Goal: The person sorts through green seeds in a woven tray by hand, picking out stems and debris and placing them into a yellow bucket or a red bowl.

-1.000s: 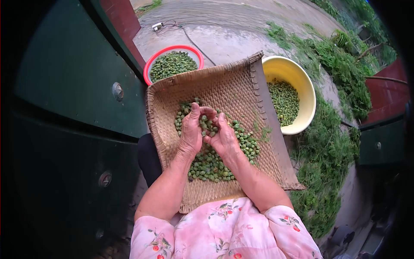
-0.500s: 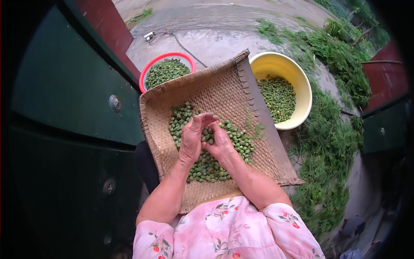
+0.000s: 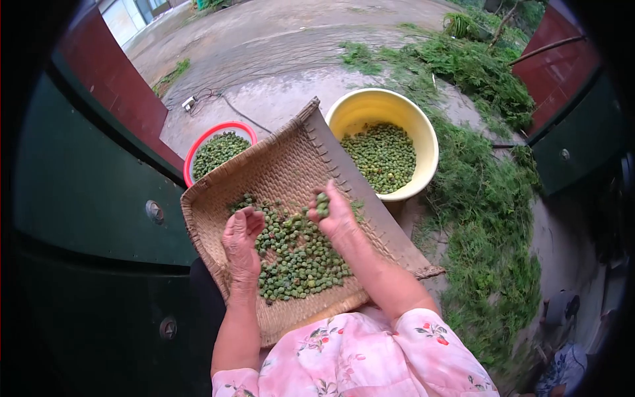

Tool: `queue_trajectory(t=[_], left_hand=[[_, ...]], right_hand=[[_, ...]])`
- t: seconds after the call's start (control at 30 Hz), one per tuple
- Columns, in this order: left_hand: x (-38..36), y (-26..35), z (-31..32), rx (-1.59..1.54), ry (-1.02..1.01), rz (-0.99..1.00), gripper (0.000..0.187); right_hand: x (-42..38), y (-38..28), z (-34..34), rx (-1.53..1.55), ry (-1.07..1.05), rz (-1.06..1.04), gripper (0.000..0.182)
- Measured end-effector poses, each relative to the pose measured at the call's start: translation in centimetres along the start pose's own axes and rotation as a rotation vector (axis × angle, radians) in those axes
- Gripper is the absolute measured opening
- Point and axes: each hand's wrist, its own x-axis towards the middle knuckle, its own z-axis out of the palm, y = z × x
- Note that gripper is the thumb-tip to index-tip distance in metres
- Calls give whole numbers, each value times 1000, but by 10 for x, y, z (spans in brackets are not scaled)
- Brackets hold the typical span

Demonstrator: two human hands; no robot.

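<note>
A heap of small round green fruits [image 3: 297, 258] lies on a woven bamboo tray [image 3: 278, 169], tilted across my lap. My right hand [image 3: 336, 215] is raised above the tray's right part, fingers curled round a few of the green fruits, which show between thumb and fingers. At the heap's left edge is my left hand [image 3: 243, 241], cupped with its palm turned inward and the fingers bent; no fruit shows in it. Bits of green leaf lie on the tray near my right hand.
Beyond the tray stand a yellow tub [image 3: 430, 149] part full of green fruits and a red-rimmed basin [image 3: 248, 128] full of them. Cut leafy branches [image 3: 483, 225] cover the ground at right. A dark green door [image 3: 99, 172] stands at left; a cable with a white socket [image 3: 189, 103] lies behind.
My hands, together over the heap before, have parted. The right one has moved up toward the tub with fruits in it; the left has moved to the heap's left. The view has shifted.
</note>
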Motion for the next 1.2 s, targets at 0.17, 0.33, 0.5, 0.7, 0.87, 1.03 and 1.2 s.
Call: queue_trajectory(t=[0.17, 0.33, 0.5, 0.7, 0.87, 1.03, 1.2], left_hand=[[4, -10, -24, 127, 148, -70, 23], [3, -17, -24, 212, 104, -128, 19], [4, -21, -14, 300, 94, -150, 17], [9, -26, -24, 267, 123, -177, 16], [13, -34, -33, 214, 157, -197, 17], [15, -32, -32, 17, 134, -275, 17], [22, -28, -39, -124, 202, -314, 18]], right_hand=[[20, -88, -16, 205, 79, -307, 52], [23, -142, -39, 298, -29, -502, 94], [31, -166, -81, 296, -132, -530, 91], [12, -129, -95, -164, -119, -541, 18], [-16, -79, -75, -641, -102, -456, 17], [-22, -40, -54, -1057, -211, -482, 20], [-7, 0, -32, -820, -327, -164, 29]])
